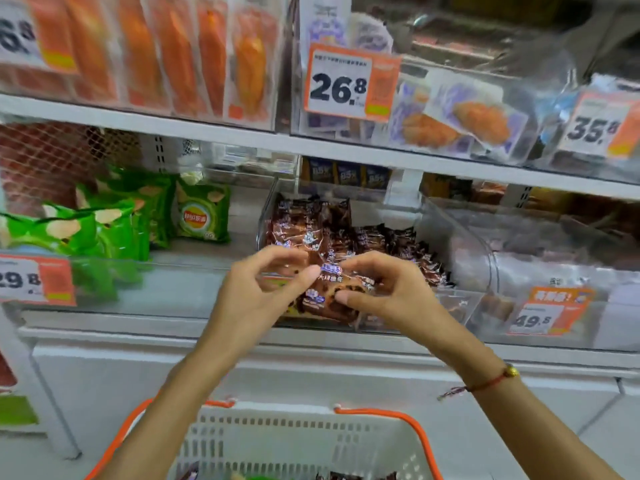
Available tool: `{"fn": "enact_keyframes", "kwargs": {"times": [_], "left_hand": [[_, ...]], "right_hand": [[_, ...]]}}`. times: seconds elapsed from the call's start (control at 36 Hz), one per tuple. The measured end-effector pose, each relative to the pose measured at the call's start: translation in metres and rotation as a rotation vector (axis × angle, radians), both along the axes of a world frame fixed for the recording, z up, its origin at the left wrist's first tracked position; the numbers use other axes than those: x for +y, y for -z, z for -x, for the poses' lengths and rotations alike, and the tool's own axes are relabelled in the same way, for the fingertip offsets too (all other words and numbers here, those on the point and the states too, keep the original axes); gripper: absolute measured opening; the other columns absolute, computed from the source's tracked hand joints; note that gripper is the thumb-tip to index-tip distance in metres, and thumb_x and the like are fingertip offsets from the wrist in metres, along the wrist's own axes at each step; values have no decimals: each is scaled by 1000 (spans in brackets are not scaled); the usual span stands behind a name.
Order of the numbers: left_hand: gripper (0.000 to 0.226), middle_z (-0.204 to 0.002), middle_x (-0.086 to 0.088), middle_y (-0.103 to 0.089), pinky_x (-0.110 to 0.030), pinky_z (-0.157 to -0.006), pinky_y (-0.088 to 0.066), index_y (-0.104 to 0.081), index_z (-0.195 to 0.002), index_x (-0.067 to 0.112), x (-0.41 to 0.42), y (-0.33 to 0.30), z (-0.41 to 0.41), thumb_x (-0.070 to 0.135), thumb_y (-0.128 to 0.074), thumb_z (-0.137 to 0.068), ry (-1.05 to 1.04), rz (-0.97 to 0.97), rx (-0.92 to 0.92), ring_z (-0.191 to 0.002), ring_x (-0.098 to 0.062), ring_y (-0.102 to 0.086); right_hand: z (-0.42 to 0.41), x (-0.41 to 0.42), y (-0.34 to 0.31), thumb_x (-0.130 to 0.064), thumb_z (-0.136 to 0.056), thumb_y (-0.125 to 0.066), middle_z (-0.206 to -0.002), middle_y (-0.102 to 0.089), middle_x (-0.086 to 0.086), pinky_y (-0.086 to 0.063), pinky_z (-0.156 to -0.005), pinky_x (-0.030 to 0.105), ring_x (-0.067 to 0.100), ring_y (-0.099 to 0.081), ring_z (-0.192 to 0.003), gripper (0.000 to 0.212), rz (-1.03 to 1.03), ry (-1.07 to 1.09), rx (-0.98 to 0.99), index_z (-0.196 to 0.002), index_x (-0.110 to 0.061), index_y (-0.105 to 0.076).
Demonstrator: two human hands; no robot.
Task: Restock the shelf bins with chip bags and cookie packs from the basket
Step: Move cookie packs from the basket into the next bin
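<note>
Shelf unit: clear bins, fronts tagged so prices face the aisle. Green Lay's chip bags at 9 o'clock, tag 29.8. Brown cookie bin centre, packs stacked flat; tag 49.5 at 3 o'clock, 26.8 and 35.8 above. Basket at 6 o'clock, w/ orange handles, set below for reach. Cookie pack at bin front lip, both hands pinching it. Left hand grips its left edge; right hand its right, prob. squaring it in. Pack print unreadable.
</note>
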State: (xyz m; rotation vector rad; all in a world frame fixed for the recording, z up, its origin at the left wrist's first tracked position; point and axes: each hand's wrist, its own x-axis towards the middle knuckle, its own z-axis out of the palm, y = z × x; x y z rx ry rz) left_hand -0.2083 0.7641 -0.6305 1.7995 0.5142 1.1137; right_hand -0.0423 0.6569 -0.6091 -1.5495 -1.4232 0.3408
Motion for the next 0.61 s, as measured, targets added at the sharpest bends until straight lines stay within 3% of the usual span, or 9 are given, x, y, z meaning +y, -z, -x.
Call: {"fn": "enact_keyframes", "kwargs": {"times": [0.11, 0.22, 0.31, 0.44, 0.53, 0.61], "left_hand": [[11, -92, 16, -68, -14, -70, -49, -68, -95, 32, 33, -21, -6, 24, -68, -86, -100, -109, -38, -88, 3, -61], [20, -107, 17, -60, -25, -75, -50, -59, -106, 37, 68, -17, -18, 24, -61, -91, -294, -225, 60, -94, 1, -57], [32, -118, 10, -59, -38, -82, -54, -55, -124, 34, 81, -10, -24, 31, -58, -92, -350, -181, 165, -98, -7, -58], [44, -122, 8, -63, -32, -90, -43, -49, -136, 33, 84, -5, -27, 45, -52, -93, -340, -119, 278, -114, -15, -57], [48, -117, 13, -62, -42, -102, -42, -51, -134, 36, 88, -4, -24, 54, -53, -90, -298, -70, 253, -120, -14, -54], [55, -111, 21, -58, -46, -103, -41, -49, -134, 41, 88, -1, -21, 61, -48, -83, -268, -51, 261, -121, -11, -53]], "right_hand": [[-24, 9, -27, -3, -73, -78, -82, -73, -9, -54, -68, 19, 3, -68, -78, 26, 29, 29, 103, -93, -17, -70], [-49, 32, -44, -12, -74, -79, -85, -72, -7, -54, -65, 19, 5, -67, -76, 23, 102, 153, 109, -94, -19, -70], [-72, 64, -46, -14, -74, -80, -96, -70, -1, -51, -62, 14, 11, -64, -82, 29, 114, 255, 39, -101, -16, -68], [-100, 123, -39, -16, -74, -81, -113, -64, 6, -45, -81, 18, 13, -57, -98, 42, 132, 342, -130, -112, -5, -66], [-107, 150, -26, -16, -76, -80, -119, -65, 8, -42, -65, 3, 18, -61, -103, 40, 97, 377, -223, -112, -9, -66], [-108, 166, -11, -19, -81, -76, -120, -65, 6, -44, -61, 7, 19, -62, -99, 37, 112, 399, -312, -115, -11, -64]]}}
